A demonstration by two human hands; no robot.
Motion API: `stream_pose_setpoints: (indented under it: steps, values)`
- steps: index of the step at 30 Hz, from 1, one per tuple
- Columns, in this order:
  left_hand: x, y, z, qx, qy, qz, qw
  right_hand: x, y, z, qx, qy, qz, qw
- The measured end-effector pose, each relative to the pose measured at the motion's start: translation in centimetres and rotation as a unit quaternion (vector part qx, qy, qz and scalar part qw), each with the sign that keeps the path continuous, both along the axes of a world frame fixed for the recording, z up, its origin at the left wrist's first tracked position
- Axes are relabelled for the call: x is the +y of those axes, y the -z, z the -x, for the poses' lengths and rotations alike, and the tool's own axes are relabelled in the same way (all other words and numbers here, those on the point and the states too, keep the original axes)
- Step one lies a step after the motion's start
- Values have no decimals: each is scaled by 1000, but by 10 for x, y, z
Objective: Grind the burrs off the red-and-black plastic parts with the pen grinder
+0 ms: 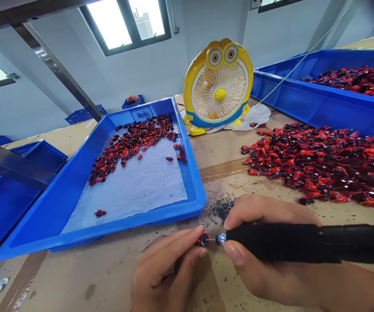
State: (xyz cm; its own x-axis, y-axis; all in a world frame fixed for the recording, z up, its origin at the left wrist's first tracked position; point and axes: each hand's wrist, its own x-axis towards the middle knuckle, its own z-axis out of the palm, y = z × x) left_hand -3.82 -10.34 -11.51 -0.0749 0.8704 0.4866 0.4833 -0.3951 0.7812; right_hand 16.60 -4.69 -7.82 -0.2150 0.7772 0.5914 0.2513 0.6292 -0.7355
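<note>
In the head view, my left hand (169, 264) pinches a small red-and-black part (202, 239) between thumb and fingertips. My right hand (261, 275) is closed around a thick black rotary tool (274, 242) lying almost level, its silver collar and thin bit facing left. The bit's tip meets the end of the small part; how deep it reaches I cannot tell. Black shavings (224, 208) are scattered on the table just beyond my hands. To the right lies a large heap of similar red-and-black parts (320, 162).
A blue tray (190, 190) lined with white sheet holds many such parts on the left. Behind stands a yellow fan (220, 94). Another blue bin (307, 99) with parts is at back right. A metal post (63, 78) rises at left, near more blue bins (8, 199).
</note>
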Motion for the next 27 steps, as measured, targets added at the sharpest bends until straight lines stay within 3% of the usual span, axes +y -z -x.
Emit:
stream_pose_setpoints:
  steps: [11, 17, 24, 27]
  values:
    - [-1, -1, 1, 12, -12, 14, 1000, 2, 1, -8, 3, 2, 28, 1000]
    - [-3, -2, -3, 7, -26, 14, 1000, 2, -4, -19, -19, 4, -7, 1000]
    - [-5, -2, -4, 6, -37, 32, 999, 0, -1, -13, 8, 19, -28, 999]
    - [-5, -2, -4, -1, -31, 40, 999, 1, -6, -17, -34, -19, -17, 999]
